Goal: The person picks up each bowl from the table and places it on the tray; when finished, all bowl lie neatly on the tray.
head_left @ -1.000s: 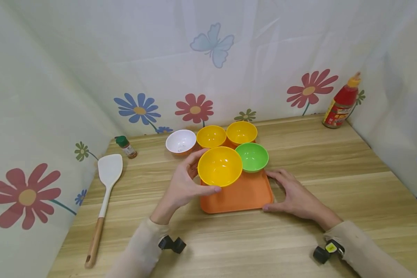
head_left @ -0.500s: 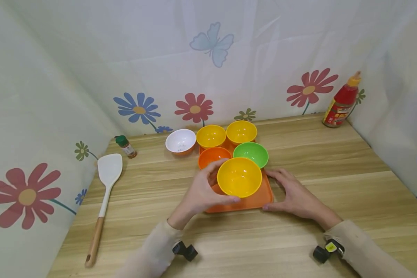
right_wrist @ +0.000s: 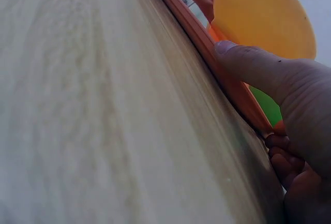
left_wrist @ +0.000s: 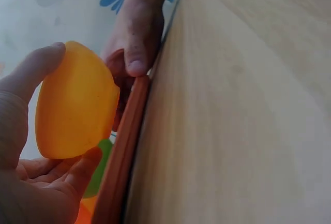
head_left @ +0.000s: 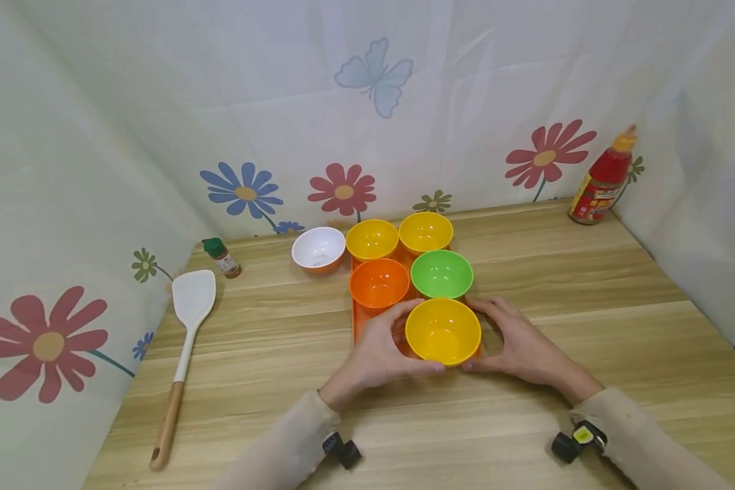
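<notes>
My left hand (head_left: 381,352) grips a yellow bowl (head_left: 444,332) between thumb and fingers over the front right corner of an orange tray (head_left: 361,321). In the left wrist view a small gap shows between the bowl (left_wrist: 75,105) and the tray (left_wrist: 120,157). My right hand (head_left: 520,346) holds the tray's front right corner, thumb on the front edge and fingers at the side. On the tray stand an orange bowl (head_left: 380,282), a green bowl (head_left: 442,274) and two yellow bowls at the back, left (head_left: 372,239) and right (head_left: 425,233).
A white bowl (head_left: 318,249) with an orange outside stands left of the tray. Farther left are a green-capped spice jar (head_left: 223,258) and a white spatula (head_left: 184,354) with a wooden handle. A red sauce bottle (head_left: 601,180) stands back right. A flowered curtain (head_left: 269,88) borders the table.
My left hand has carried the yellow bowl right and toward the front, from over the orange bowl to the tray's front right corner. The orange bowl is uncovered. The right hand stays put.
</notes>
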Demonstrator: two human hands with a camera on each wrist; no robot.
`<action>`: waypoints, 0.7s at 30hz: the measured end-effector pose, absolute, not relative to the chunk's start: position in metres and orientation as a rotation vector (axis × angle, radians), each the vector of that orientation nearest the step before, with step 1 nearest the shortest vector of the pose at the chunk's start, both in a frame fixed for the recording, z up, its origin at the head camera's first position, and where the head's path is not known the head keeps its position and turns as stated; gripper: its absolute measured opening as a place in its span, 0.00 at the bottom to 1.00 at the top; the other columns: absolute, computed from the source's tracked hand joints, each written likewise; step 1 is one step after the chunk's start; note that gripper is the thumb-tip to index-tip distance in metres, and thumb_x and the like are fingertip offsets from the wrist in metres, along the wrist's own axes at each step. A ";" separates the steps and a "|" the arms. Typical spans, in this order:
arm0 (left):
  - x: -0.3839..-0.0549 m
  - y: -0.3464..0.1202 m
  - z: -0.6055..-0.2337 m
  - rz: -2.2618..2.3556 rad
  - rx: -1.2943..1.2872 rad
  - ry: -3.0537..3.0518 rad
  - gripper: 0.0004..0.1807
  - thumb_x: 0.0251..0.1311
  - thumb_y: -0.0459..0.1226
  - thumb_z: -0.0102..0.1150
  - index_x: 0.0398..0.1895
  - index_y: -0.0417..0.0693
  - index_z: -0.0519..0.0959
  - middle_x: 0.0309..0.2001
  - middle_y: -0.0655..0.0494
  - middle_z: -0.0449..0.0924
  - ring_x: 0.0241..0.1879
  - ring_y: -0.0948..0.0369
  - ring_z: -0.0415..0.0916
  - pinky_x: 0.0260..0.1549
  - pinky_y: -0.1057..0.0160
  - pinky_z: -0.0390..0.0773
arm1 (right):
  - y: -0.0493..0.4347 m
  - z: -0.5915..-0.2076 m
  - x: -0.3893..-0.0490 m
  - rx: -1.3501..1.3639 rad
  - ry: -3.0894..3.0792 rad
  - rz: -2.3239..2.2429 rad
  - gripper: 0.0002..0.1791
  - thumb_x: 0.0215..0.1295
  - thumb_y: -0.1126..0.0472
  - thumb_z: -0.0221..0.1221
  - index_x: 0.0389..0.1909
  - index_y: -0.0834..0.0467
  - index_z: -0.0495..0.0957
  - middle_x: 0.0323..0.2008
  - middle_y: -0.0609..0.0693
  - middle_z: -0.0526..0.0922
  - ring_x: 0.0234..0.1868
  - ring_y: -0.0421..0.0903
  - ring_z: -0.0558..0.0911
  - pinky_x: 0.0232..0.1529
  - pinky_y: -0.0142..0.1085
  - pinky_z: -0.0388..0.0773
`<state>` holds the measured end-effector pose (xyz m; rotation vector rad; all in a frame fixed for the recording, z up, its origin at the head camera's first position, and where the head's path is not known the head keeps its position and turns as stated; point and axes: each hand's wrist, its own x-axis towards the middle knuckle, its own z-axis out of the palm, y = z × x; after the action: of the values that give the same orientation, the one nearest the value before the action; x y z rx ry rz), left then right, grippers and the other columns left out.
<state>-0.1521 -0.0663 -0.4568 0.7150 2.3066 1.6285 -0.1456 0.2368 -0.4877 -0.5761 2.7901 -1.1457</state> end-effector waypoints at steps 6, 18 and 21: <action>-0.155 -0.059 -0.465 1.608 0.711 2.315 0.50 0.52 0.50 0.90 0.79 0.67 0.72 0.70 0.70 0.79 0.66 0.65 0.81 0.71 0.56 0.80 | 0.237 -0.489 -0.147 -0.597 2.790 -1.157 0.64 0.52 0.31 0.83 0.85 0.52 0.66 0.75 0.55 0.71 0.76 0.61 0.72 0.75 0.74 0.69; -0.155 -0.051 -0.473 1.556 0.680 2.392 0.53 0.51 0.54 0.90 0.80 0.68 0.70 0.70 0.73 0.78 0.67 0.67 0.79 0.71 0.57 0.80 | 0.237 -0.490 -0.148 -0.592 2.800 -1.128 0.65 0.51 0.31 0.84 0.85 0.53 0.66 0.75 0.56 0.71 0.75 0.61 0.73 0.75 0.74 0.70; -0.154 -0.051 -0.474 1.549 0.689 2.408 0.54 0.50 0.55 0.90 0.81 0.68 0.70 0.70 0.73 0.77 0.67 0.67 0.79 0.71 0.57 0.80 | 0.237 -0.490 -0.147 -0.595 2.801 -1.126 0.65 0.51 0.32 0.84 0.85 0.53 0.66 0.75 0.56 0.71 0.75 0.61 0.73 0.75 0.74 0.71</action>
<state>-0.1539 -0.0506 -0.4737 0.6894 2.4085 1.5489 -0.1474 0.2370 -0.4896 -0.5947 2.8012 -1.1261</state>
